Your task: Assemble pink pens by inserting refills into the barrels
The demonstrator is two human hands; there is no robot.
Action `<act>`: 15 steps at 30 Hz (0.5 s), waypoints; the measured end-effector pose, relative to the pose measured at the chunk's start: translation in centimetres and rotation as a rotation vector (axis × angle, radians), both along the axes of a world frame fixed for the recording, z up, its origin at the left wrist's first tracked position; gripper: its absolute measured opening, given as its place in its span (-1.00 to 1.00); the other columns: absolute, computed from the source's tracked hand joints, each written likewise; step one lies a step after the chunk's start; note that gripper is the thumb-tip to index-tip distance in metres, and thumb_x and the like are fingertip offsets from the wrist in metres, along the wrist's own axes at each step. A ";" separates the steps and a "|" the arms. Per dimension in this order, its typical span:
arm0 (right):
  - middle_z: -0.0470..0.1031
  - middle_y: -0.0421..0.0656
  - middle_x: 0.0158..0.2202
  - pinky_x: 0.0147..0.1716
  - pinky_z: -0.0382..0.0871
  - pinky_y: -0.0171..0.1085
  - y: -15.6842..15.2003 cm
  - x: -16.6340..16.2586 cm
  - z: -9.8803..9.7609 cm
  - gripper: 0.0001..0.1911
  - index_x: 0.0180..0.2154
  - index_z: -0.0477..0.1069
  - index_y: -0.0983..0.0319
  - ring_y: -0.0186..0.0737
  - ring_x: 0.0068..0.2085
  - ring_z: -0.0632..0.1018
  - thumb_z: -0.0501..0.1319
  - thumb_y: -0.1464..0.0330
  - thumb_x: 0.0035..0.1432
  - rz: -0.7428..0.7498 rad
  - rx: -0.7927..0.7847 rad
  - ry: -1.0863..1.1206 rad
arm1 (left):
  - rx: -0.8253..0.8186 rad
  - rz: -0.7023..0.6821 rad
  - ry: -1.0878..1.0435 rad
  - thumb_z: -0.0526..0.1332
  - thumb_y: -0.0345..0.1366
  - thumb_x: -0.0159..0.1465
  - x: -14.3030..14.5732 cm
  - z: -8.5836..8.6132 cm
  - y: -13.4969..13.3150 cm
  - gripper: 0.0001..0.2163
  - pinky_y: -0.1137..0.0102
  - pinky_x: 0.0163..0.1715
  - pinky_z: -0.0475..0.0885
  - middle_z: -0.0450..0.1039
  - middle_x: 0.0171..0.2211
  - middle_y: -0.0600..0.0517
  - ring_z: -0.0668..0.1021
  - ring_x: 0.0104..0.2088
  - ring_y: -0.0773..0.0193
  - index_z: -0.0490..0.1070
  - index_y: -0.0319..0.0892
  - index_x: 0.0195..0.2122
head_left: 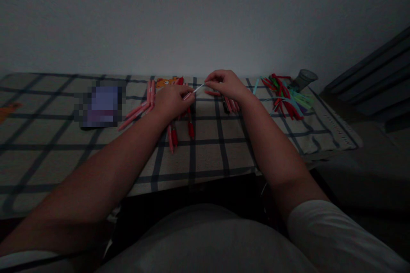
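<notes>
Bare right hand (226, 83), bare forearm behind it, then a creased white short sleeve (333, 230), bare left hand (174, 101), another whitish sleeve (28, 257) well behind it, plain greyish shirt front (208, 241), rounded, behind and between both hands

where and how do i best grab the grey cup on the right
Probably by the side wall of the grey cup, just below its rim, coming from the right: its wider mouth appears up and to the right, while coloured strips crowd its narrower lower end on the left.
</notes>
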State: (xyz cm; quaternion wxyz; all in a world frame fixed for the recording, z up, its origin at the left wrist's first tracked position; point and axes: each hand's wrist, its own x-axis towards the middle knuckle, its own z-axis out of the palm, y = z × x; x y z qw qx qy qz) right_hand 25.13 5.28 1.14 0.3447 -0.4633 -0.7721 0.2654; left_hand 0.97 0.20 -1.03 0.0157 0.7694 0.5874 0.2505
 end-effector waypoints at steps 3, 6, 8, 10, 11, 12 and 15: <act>0.64 -0.09 -0.23 -0.10 0.64 -0.12 -0.1 0.0 0.0 -0.79 -0.14 0.68 0.20 -0.09 -0.14 0.59 0.44 0.20 0.31 0.004 -0.010 0.007 | 0.022 -0.007 -0.009 0.28 -0.04 0.45 -0.1 -0.3 0.2 -0.62 0.21 -0.13 0.54 0.83 -0.07 -0.07 0.76 -0.05 -0.06 0.83 0.05 0.14; 0.63 -0.09 -0.23 -0.11 0.62 -0.13 -0.2 0.0 0.2 -0.78 -0.16 0.67 0.19 -0.08 -0.14 0.60 0.47 0.18 0.30 0.006 -0.016 0.011 | 0.047 -0.016 -0.017 0.28 -0.04 0.44 -0.2 -0.4 0.2 -0.62 0.22 -0.13 0.54 0.83 -0.10 -0.05 0.75 -0.05 -0.05 0.83 0.07 0.13; 0.62 -0.10 -0.24 -0.09 0.62 -0.12 -0.4 -0.1 0.3 -0.80 -0.18 0.68 0.19 -0.08 -0.13 0.60 0.48 0.20 0.29 0.000 -0.008 0.020 | 0.043 -0.014 -0.011 0.28 -0.05 0.44 -0.2 -0.4 0.2 -0.62 0.22 -0.14 0.53 0.83 -0.10 -0.04 0.75 -0.05 -0.04 0.83 0.07 0.14; 0.62 -0.10 -0.24 -0.04 0.63 -0.11 -0.6 -0.2 0.5 -0.84 -0.19 0.68 0.19 -0.08 -0.11 0.60 0.47 0.23 0.29 -0.009 -0.004 0.041 | 0.036 -0.008 0.004 0.27 -0.05 0.44 -0.2 -0.3 0.2 -0.61 0.21 -0.14 0.52 0.83 -0.08 -0.05 0.76 -0.05 -0.05 0.82 0.06 0.15; 0.63 -0.10 -0.23 -0.02 0.63 -0.10 -0.7 -0.3 0.6 -0.86 -0.20 0.67 0.19 -0.08 -0.10 0.60 0.46 0.25 0.29 -0.013 -0.005 0.053 | 0.034 -0.008 0.012 0.26 -0.04 0.45 -0.2 -0.2 0.2 -0.60 0.20 -0.14 0.51 0.83 -0.07 -0.05 0.76 -0.05 -0.06 0.82 0.06 0.16; 0.63 -0.09 -0.23 0.00 0.64 -0.09 -0.8 -0.3 0.6 -0.88 -0.21 0.67 0.19 -0.08 -0.09 0.60 0.45 0.28 0.29 -0.018 -0.009 0.064 | 0.034 -0.007 0.017 0.26 -0.03 0.45 -0.2 -0.2 0.2 -0.59 0.19 -0.14 0.51 0.83 -0.06 -0.06 0.77 -0.05 -0.07 0.82 0.05 0.16; 0.64 -0.10 -0.25 0.00 0.66 -0.08 -0.9 -0.5 0.6 -0.93 -0.23 0.67 0.19 -0.09 -0.10 0.60 0.43 0.33 0.28 -0.023 -0.022 0.081 | 0.047 -0.011 0.011 0.25 -0.01 0.45 -0.2 -0.2 0.3 -0.58 0.20 -0.15 0.49 0.83 -0.05 -0.06 0.77 -0.05 -0.06 0.82 0.04 0.16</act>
